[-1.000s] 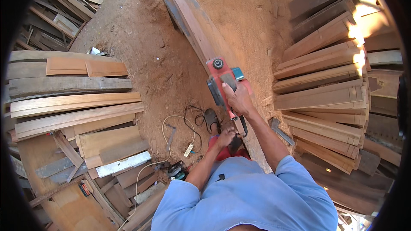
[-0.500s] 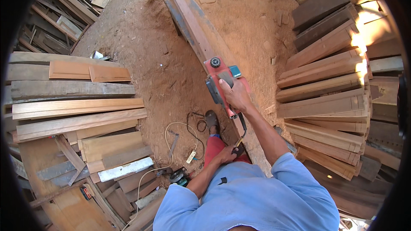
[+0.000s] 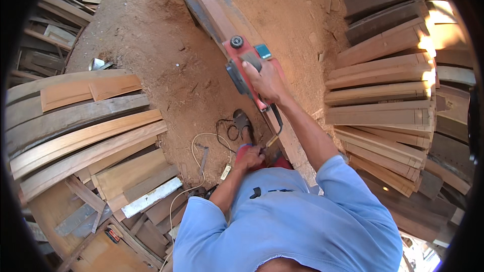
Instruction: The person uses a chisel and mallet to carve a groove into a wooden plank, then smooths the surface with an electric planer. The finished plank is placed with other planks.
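My right hand (image 3: 267,81) is wrapped round the dark handle of a red electric planer (image 3: 241,49). The planer, with a black knob at its front end, rests on a long narrow wooden board (image 3: 204,2). Out of the planer's rear comes a black power cord (image 3: 278,121), which bends back toward my body and has a yellow section. My left hand (image 3: 251,158) is closed round this cord just past the yellow part, over my red-clad leg. Its fingertips are partly hidden.
The board lies on a narrow workbench (image 3: 237,15) running away from me. Stacked wooden planks (image 3: 91,146) fill the left, and more panels (image 3: 380,113) stand at the right. A pale extension cord (image 3: 192,146) with a socket block (image 3: 225,172) lies on the sawdust-covered ground near my foot.
The planer and my right hand have shifted up and left in the picture. My left hand has drawn left with the cord, and the whole view has turned somewhat.
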The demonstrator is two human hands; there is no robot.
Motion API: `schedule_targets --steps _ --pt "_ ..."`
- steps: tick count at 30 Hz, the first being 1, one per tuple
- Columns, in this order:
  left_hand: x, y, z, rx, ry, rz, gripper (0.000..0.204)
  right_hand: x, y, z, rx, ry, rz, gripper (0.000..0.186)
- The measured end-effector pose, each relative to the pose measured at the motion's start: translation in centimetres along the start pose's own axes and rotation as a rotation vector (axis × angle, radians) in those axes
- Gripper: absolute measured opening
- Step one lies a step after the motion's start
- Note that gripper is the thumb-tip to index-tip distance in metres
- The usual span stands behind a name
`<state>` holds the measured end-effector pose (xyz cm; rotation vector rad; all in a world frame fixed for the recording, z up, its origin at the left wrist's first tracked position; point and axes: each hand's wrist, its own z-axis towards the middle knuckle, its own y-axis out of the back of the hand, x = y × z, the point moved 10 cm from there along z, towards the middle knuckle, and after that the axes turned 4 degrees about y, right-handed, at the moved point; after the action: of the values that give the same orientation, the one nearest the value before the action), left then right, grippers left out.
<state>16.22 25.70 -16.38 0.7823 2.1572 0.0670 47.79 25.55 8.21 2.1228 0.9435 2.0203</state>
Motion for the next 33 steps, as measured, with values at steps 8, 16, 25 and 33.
schedule_targets --steps 8,16,25,33 --pt "3.3 3.2 2.2 -0.069 0.033 -0.053 0.031 1.3 -0.9 4.8 0.012 -0.025 0.096 0.069" --pt "3.3 6.0 3.7 -0.105 0.069 -0.086 0.031 1.7 -2.0 9.4 -0.005 0.018 0.11 0.071" --pt "6.1 9.1 7.3 -0.151 0.057 -0.184 0.049 4.6 -2.8 14.8 0.026 0.009 0.089 0.071" --pt "-2.3 13.0 6.3 0.183 0.144 -0.477 0.086 4.7 -3.5 19.8 -0.002 0.004 0.117 0.072"
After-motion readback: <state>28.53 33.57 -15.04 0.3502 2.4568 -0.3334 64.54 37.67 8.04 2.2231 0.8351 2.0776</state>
